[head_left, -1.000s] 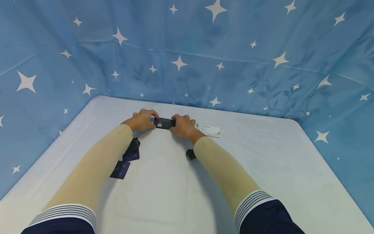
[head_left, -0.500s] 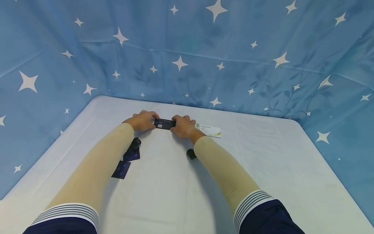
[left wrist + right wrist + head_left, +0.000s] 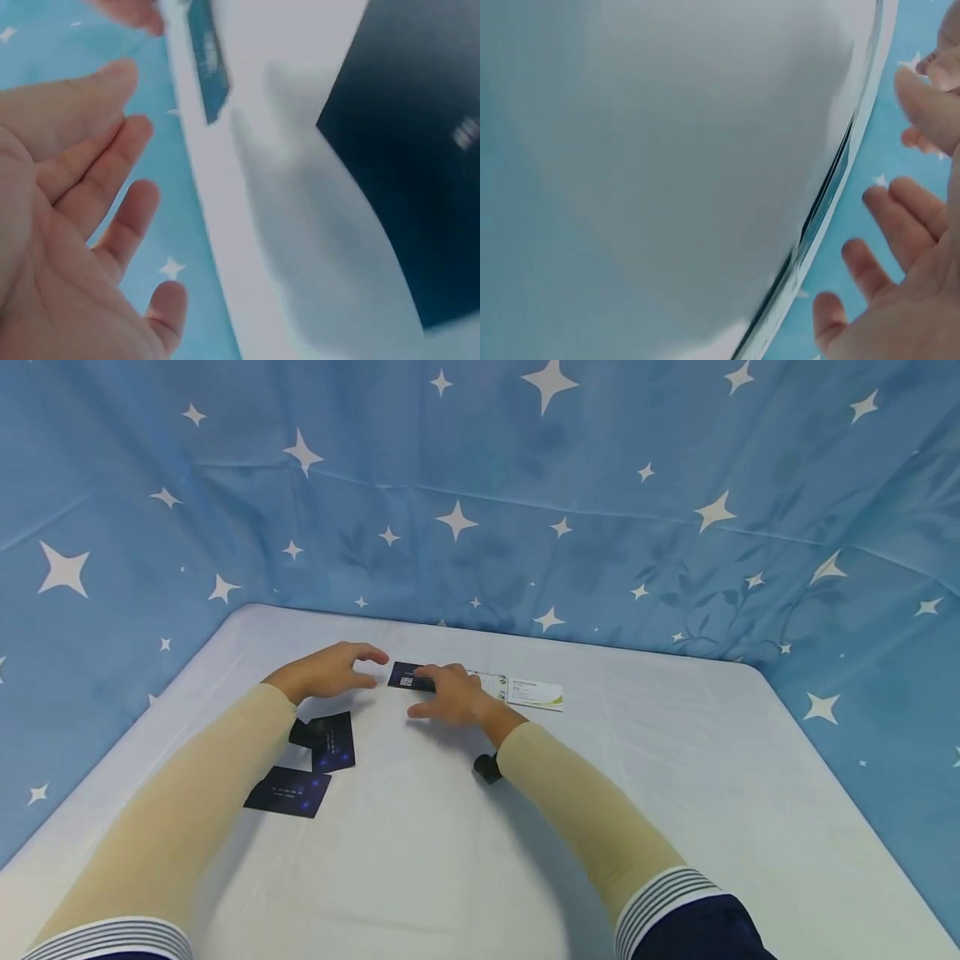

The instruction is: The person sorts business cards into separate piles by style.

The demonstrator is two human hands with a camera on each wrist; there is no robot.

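A dark business card [image 3: 406, 677] lies flat on the white table [image 3: 465, 843] near its far edge. My left hand [image 3: 330, 670] hovers just left of it, fingers relaxed and apart, holding nothing; the left wrist view shows its bare palm [image 3: 82, 240]. The fingertips of my right hand [image 3: 448, 693] reach over the card's right end, fingers spread and fairly straight. In the right wrist view the right hand [image 3: 900, 255] appears with nothing in it.
White cards with a green mark [image 3: 534, 693] lie right of my right hand. Two more dark cards [image 3: 332, 741] [image 3: 288, 792] lie by my left forearm. A blue star-patterned cloth [image 3: 525, 510] walls the table at the back and sides.
Both hands have let go of the dark card, which now lies on the table. The left hand has drawn back to the left; the right hand has flattened out over the card's end.
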